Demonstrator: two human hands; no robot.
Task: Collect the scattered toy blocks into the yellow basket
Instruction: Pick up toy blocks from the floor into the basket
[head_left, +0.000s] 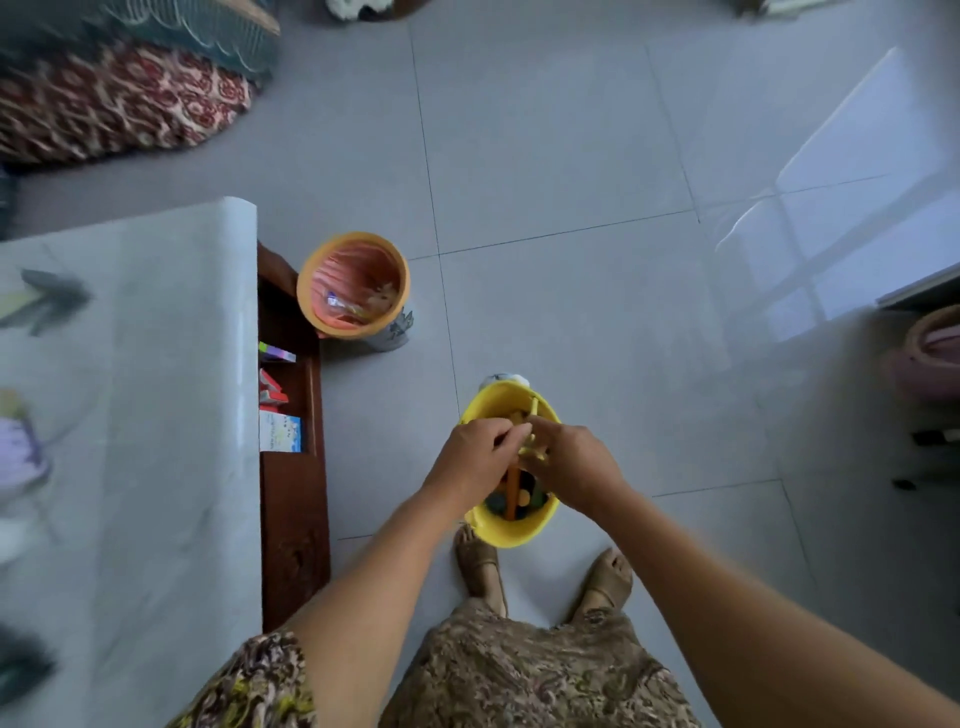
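The yellow basket (511, 530) hangs in front of me above the grey tiled floor, just ahead of my feet. Several coloured toy blocks (522, 499) lie inside it, partly hidden by my hands. My left hand (475, 454) and my right hand (569, 462) meet over the basket's opening, both closed around its thin yellow handle (531, 436). An orange strip (511, 493) runs down under the hands into the basket.
An orange bin (353, 283) with a pink liner stands on the floor by the corner of a covered table (130, 415). The table's wooden shelf (291, 395) holds small boxes. Patterned cushions (119, 98) lie at the upper left. A pink basin (935, 353) sits at the right edge.
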